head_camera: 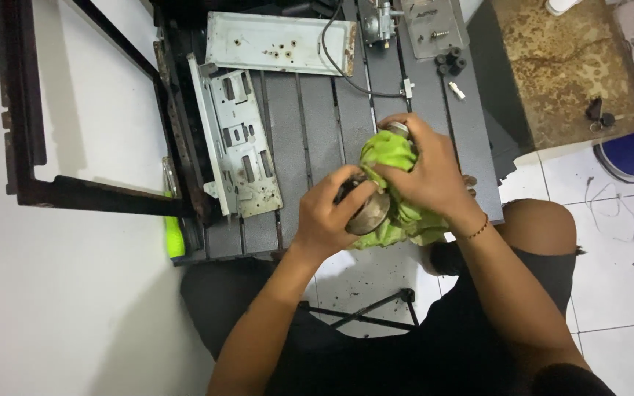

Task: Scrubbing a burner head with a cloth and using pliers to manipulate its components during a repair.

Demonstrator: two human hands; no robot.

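Head cam | L hand (326, 220) clasps metal part (367, 211); R hand (425, 174) pinches green rag (394, 158) – over bench (317, 125)

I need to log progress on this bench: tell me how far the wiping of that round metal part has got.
Done: plates and other small parts lie loose on the bench, so things look taken apart.

In hand: the left hand grips the metal part while the right hand presses a green rag over it.

Left: the part's exposed side looks dull and dark; how clean the covered side is cannot be told.
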